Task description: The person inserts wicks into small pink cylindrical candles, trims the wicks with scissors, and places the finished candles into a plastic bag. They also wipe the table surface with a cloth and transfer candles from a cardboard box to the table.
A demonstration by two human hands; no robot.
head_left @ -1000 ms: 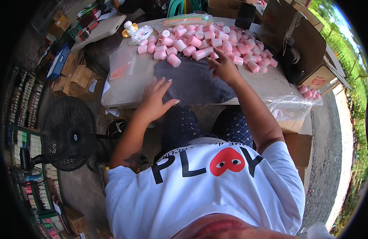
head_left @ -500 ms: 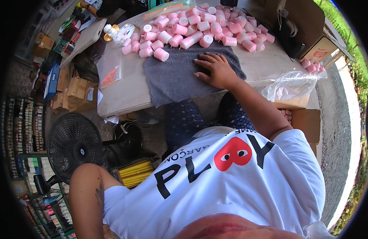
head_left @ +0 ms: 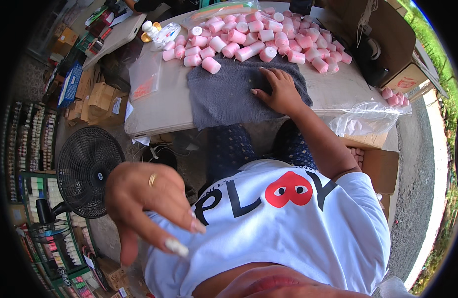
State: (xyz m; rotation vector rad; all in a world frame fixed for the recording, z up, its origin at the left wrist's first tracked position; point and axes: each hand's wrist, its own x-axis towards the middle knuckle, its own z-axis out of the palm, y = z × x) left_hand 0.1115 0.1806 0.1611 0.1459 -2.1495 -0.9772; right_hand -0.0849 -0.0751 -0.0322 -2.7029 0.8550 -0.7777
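My right hand [head_left: 281,94] lies on a dark grey towel [head_left: 224,94] at the near edge of the table, fingers loosely stretched out and nothing in them. Just beyond the towel is a heap of short pink-and-white candles [head_left: 236,36], some showing wicks. One candle [head_left: 210,65] rests on the towel's far left part. My left hand [head_left: 149,198] is raised close to my shirt at the lower left. Its thumb and fingers are bent and apart, somewhat blurred, and I see nothing held there.
A clear plastic bag [head_left: 144,77] lies on the table's left side, near a white-and-gold figurine [head_left: 164,35]. Cardboard boxes [head_left: 405,79] stand at the right, with more candles [head_left: 395,98] beside them. A black fan [head_left: 90,171] stands at my left.
My left hand has come up into view in front of my shirt. On the towel, my right hand has stayed in nearly the same place. The whole view has shifted slightly.
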